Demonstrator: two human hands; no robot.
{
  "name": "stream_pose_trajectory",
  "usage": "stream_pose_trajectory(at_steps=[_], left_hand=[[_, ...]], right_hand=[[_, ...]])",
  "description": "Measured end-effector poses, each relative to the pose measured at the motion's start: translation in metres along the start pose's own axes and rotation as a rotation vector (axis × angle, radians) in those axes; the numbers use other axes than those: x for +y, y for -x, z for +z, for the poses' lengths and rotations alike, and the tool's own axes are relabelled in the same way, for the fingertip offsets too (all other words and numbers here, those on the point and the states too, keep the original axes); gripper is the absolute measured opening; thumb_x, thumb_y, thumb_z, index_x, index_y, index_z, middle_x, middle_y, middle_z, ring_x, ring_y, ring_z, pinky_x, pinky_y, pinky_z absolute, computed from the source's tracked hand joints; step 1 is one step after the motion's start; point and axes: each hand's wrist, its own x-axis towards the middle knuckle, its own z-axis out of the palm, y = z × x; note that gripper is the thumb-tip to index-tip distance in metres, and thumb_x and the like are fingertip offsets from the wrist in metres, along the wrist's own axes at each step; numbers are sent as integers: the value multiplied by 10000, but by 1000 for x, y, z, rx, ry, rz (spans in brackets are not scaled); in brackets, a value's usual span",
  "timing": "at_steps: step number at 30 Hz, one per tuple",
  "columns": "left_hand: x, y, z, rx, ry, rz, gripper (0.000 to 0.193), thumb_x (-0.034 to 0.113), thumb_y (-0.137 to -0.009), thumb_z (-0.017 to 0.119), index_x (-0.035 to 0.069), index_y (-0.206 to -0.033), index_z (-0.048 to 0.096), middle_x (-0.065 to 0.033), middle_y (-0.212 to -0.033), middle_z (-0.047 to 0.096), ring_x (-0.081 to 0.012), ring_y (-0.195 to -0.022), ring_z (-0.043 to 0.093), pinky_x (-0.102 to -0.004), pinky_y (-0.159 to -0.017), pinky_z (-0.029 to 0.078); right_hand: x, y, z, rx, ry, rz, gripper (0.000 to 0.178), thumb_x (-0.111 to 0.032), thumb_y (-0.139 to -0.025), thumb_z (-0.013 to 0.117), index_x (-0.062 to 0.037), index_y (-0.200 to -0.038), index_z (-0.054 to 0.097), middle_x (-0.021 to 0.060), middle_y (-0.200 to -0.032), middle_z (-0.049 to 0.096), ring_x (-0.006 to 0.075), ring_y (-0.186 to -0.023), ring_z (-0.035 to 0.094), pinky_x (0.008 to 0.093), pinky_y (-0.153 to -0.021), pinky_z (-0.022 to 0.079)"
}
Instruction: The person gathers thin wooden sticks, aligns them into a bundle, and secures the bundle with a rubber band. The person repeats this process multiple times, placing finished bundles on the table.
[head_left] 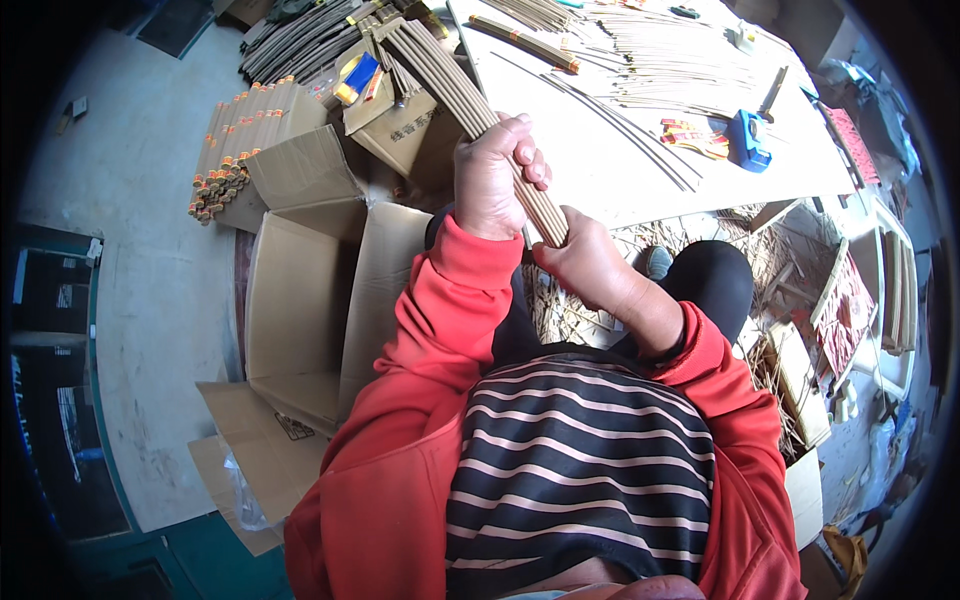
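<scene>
A tan bundle of incense sticks (pixel 445 80) slants from upper left to lower right in front of me, its far end over the cardboard boxes. My left hand (pixel 492 180) wraps its fingers around the bundle's middle. At the near end, my right hand (pixel 592 262) is closed on the sticks, the thumb lying along the end. Just beyond stands the white table (pixel 610 185), where many loose incense sticks (pixel 690 60) lie spread. A darker, banded bundle (pixel 525 43) rests near the table's left edge.
An open cardboard box (pixel 295 300) stands at my left, with stacked orange-banded bundles (pixel 235 150) beyond it. Dark sticks (pixel 300 45) pile farther back. On the table are a blue device (pixel 750 140) and red-yellow labels (pixel 695 138). Broken sticks litter the floor (pixel 785 255).
</scene>
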Motion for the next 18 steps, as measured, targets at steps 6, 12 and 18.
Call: stream_pose_trajectory(at_steps=[6,12,18], left_hand=[[14,-15,-20,-216,205,-27,186,214,-852,567,122,-713,484,17,-537,436,-103,-446,429,-255,-428,375],[11,-20,-26,-352,278,-31,192,238,-881,535,100,-748,524,19,-537,437,-98,-442,409,-246,-424,367],[6,-16,-17,89,49,2,236,239,-841,578,126,-691,434,22,-549,410,-100,-444,393,-246,-433,344]], right_hand=[[-18,9,-15,-482,-615,360,121,32,-752,576,-4,-758,460,41,-492,458,105,-321,412,235,-293,349],[-14,11,-16,-582,-866,401,159,59,-723,578,-20,-656,458,36,-467,441,99,-326,415,230,-296,357],[-9,2,-14,-407,-470,359,98,-8,-743,574,16,-765,481,46,-507,482,106,-344,444,242,-318,365]])
